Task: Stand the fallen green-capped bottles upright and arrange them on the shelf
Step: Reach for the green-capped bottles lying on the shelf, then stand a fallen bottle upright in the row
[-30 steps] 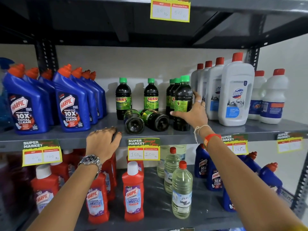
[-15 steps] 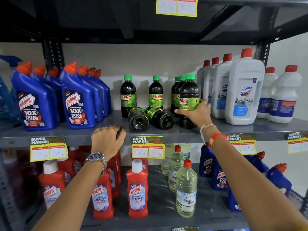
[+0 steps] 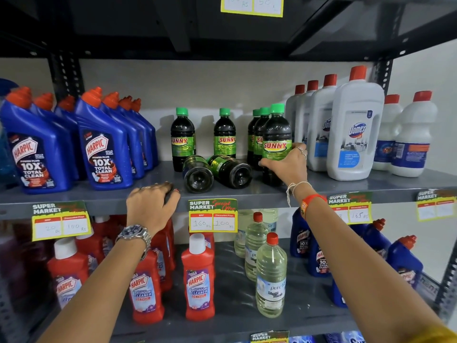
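Observation:
Two green-capped dark bottles lie on their sides on the grey middle shelf (image 3: 346,189), bases toward me: one fallen bottle (image 3: 197,173) on the left, the other fallen bottle (image 3: 231,170) touching it on the right. Behind them stand two upright Sunny bottles (image 3: 183,139) (image 3: 224,137). To the right is a row of upright ones (image 3: 258,134). My right hand (image 3: 288,165) is wrapped around the front bottle of that row (image 3: 275,134), which stands upright with its label facing me. My left hand (image 3: 150,205) rests on the shelf's front lip, fingers bent, holding nothing.
Blue Harpic bottles (image 3: 103,149) crowd the left of the same shelf and white Domex jugs (image 3: 356,129) the right. A price tag (image 3: 212,215) hangs on the lip. Below stand red Harpic bottles (image 3: 199,285) and clear liquid bottles (image 3: 270,278).
The front upright bottle has turned in my right hand, so its Sunny label now faces me. My left hand stays on the shelf lip. The fallen bottles have not moved.

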Action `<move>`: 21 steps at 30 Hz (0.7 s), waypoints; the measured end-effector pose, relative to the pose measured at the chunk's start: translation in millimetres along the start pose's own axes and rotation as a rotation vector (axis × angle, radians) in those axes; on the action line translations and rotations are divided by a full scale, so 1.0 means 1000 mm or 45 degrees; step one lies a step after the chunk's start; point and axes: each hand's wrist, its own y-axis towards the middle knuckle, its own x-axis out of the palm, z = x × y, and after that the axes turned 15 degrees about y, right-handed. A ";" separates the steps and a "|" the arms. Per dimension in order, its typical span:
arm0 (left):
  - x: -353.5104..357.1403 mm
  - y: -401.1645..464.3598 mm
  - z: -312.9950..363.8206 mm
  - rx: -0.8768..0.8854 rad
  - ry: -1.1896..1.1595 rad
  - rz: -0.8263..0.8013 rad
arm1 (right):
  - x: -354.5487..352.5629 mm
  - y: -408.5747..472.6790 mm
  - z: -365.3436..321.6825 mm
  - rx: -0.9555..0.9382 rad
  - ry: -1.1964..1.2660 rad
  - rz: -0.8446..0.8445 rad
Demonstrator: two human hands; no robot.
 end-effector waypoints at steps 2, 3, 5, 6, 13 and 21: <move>0.000 -0.001 0.000 0.002 -0.006 0.013 | -0.001 -0.002 0.002 -0.037 -0.132 0.041; -0.001 -0.001 0.000 0.003 -0.010 0.019 | -0.001 -0.002 0.003 -0.048 -0.148 0.048; -0.002 -0.001 0.001 0.002 -0.015 0.031 | -0.001 -0.001 0.002 -0.052 -0.135 0.025; -0.002 -0.001 0.001 0.003 -0.017 0.036 | 0.000 -0.001 0.001 -0.040 -0.111 0.012; -0.002 -0.001 0.001 0.010 -0.026 0.055 | 0.003 -0.002 -0.001 0.049 -0.021 -0.005; 0.000 0.000 0.001 0.006 -0.028 0.062 | 0.023 -0.025 -0.049 -0.760 -0.149 0.250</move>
